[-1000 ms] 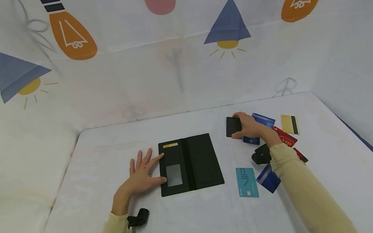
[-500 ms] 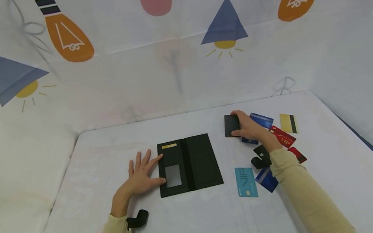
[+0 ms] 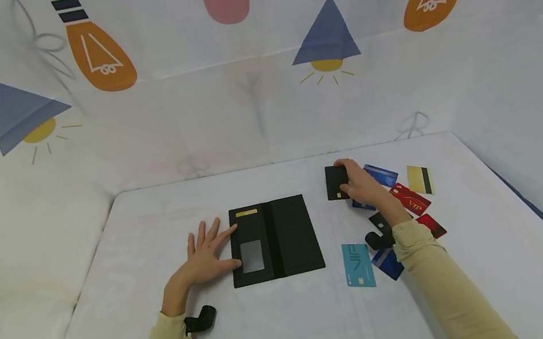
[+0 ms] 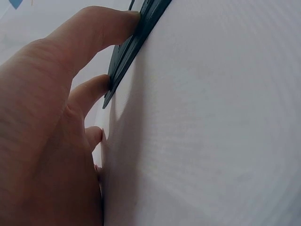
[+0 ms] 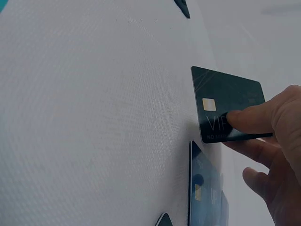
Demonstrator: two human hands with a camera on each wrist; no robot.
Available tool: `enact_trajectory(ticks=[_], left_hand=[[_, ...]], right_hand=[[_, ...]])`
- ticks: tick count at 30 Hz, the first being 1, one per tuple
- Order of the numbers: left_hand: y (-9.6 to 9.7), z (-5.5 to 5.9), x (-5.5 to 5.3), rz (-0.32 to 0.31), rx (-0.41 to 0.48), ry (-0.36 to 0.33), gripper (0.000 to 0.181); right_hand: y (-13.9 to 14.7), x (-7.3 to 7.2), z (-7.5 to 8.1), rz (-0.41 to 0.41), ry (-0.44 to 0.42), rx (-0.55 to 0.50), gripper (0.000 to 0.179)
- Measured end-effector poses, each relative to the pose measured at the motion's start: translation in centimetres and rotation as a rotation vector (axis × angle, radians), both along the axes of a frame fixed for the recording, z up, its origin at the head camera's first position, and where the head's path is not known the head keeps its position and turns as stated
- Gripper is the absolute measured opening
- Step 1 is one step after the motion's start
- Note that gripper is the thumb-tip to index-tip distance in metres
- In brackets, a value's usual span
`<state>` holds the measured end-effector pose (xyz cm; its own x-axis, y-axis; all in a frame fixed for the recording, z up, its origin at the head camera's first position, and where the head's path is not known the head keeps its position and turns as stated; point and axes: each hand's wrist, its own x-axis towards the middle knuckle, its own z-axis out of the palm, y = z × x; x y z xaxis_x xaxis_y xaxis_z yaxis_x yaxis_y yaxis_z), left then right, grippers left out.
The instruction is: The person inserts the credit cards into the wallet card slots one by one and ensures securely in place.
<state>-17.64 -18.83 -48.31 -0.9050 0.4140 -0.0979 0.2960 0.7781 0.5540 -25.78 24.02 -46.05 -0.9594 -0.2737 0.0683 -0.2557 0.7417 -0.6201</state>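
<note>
Between thumb and fingers my right hand (image 3: pixel 362 183) pinches a black VIP card (image 5: pixel 230 101), which has a small gold chip. In the right wrist view the card is tilted up off the white table, above a blue card (image 5: pixel 204 188). My left hand (image 3: pixel 206 258) lies spread at the left edge of an open black wallet (image 3: pixel 293 236). Its thumb and index fingertip touch that edge, as the left wrist view also shows at the wallet (image 4: pixel 136 44). The wallet's left half has a clear window (image 3: pixel 252 256) and a yellow strip at the top.
Several cards lie around my right forearm: a teal VIP card (image 3: pixel 358 265), a blue card (image 3: pixel 388 263), red cards (image 3: pixel 413 200), a yellow card (image 3: pixel 419 179) and another blue card (image 3: pixel 382 175). A white printed backdrop (image 3: pixel 191 117) rises behind the table (image 3: pixel 283 330).
My right hand has lifted the black card slightly and turned it, so its chip now shows in the head view. The left hand and the wallet stay in place.
</note>
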Motion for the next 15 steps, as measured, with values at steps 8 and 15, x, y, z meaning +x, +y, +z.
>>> enact_trajectory(ticks=[8,15], left_hand=[[0.03,0.02,0.01,-0.001,-0.008,0.003,0.083],[0.05,-0.01,-0.01,-0.001,-0.017,0.009,0.083]], right_hand=[[-0.1,0.25,0.25,-0.056,0.01,-0.049,0.054],[-0.29,0.36,0.69,-0.064,0.017,-0.081,0.053]])
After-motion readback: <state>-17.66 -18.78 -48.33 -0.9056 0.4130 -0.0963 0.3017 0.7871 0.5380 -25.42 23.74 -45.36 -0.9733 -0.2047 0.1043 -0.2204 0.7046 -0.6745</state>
